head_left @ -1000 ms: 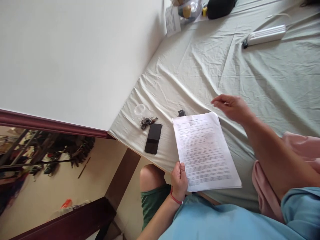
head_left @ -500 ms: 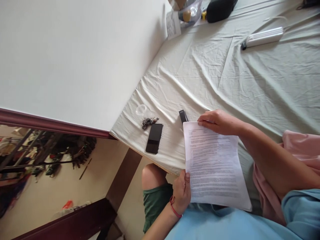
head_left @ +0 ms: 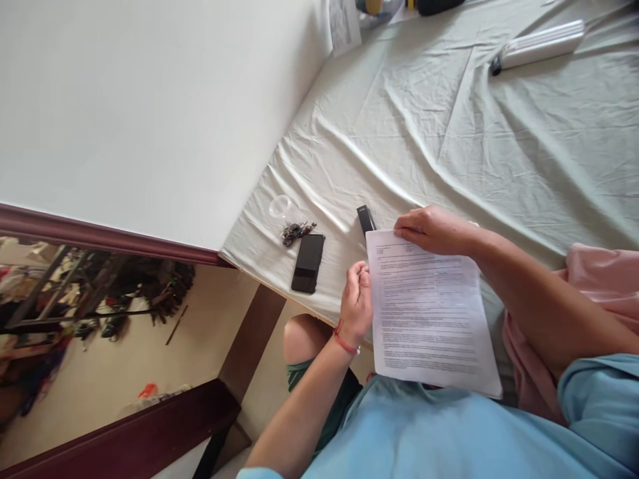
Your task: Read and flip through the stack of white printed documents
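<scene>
A printed paper (head_left: pixel 424 313), filled with lines of small text, is held over my lap at the bed's edge. My right hand (head_left: pixel 434 229) pinches its top edge, thumb in front. Alongside the paper's left edge is my left hand (head_left: pixel 357 296), fingers pointing up and extended, with a red bracelet at the wrist; whether it touches the edge is hard to tell. Just beyond the paper's top left corner lies a small black object (head_left: pixel 366 218), partly covered. A black smartphone (head_left: pixel 308 263) rests on the sheet to the left.
Near the phone are a bunch of keys (head_left: pixel 294 233) and a clear plastic ring (head_left: pixel 280 205). A white device (head_left: pixel 542 46) lies far right on the bedsheet (head_left: pixel 424 133). Pink cloth (head_left: pixel 599 279) is beside my right arm. A white wall panel (head_left: pixel 150 120) borders the bed.
My left hand has let go of the paper's lower left edge and moved up along that side. My right hand keeps its grip. The view has tilted slightly downward.
</scene>
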### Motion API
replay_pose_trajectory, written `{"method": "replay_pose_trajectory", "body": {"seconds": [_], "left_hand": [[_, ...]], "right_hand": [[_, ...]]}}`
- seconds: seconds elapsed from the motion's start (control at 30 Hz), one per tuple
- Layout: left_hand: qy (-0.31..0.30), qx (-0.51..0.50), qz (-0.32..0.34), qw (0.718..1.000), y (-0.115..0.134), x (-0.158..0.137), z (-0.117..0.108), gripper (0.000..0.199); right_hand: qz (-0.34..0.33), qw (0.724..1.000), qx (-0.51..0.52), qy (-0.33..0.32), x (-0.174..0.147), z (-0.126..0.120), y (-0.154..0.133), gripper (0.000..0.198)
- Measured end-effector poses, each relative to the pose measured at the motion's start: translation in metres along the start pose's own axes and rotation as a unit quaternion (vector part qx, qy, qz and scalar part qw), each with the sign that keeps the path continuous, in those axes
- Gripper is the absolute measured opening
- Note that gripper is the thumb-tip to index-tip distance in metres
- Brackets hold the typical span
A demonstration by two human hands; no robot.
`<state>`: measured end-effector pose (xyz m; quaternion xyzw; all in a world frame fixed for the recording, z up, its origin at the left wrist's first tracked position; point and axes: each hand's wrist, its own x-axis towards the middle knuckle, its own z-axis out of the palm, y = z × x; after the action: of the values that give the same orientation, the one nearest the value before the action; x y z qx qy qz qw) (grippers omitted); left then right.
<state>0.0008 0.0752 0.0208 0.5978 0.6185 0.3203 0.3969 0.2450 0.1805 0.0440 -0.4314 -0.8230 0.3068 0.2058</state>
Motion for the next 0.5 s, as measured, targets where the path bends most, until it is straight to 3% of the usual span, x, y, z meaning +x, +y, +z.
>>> {"method": "replay_pose_trajectory", "body": {"seconds": [0.1, 0.23, 0.5], "left_hand": [[0.021, -0.009, 0.007, 1.0, -0.003, 0.02, 0.019, 0.04], [0.07, -0.042, -0.02, 0.996, -0.013, 0.022, 0.037, 0.04], [0.029, -0.117, -0.016, 0.993, -0.023, 0.013, 0.046, 0.04]], "right_hand": [[-0.027, 0.999, -0.023, -0.001, 0.002, 0.007, -0.004, 0.032], [-0.037, 0.997, -0.073, 0.017, 0.005, 0.015, -0.011, 0.034], [-0.065, 0.995, -0.074, 0.032, 0.009, 0.039, -0.018, 0.033]]}}
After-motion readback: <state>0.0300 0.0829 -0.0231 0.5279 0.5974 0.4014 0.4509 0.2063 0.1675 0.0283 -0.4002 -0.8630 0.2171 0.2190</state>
